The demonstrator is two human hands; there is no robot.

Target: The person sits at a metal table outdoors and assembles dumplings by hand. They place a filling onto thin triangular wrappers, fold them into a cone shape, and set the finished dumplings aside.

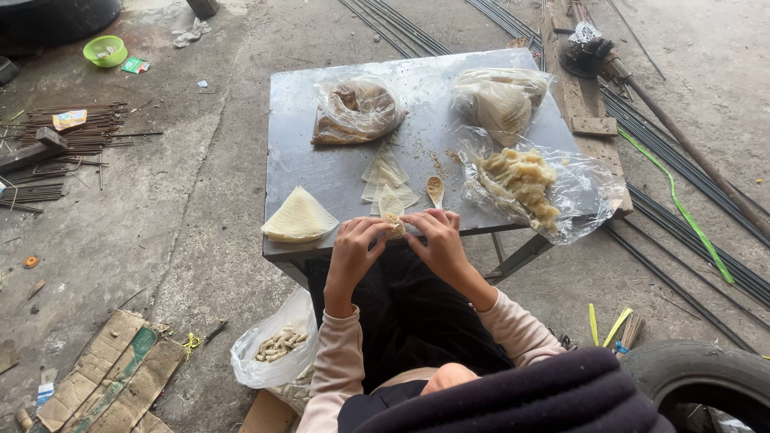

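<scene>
My left hand (355, 247) and my right hand (437, 240) meet at the near edge of a grey metal table (305, 164). Together they pinch a pale wrapper with filling (392, 215) between the fingertips. A small spoon (435, 189) with brown filling lies just beyond my right hand. Loose triangular wrappers (387, 178) are spread in front of the hands. A stack of triangular wrappers (297, 216) sits to the left of my left hand.
Clear plastic bags on the table hold brown filling (355, 108), folded wrappers (501, 100) and pale dough pieces (525, 180). A white bag of finished rolls (277, 345) stands on the floor by my left knee. Steel rods, cardboard, a tyre (706, 381) and a green bowl (104, 50) surround the table.
</scene>
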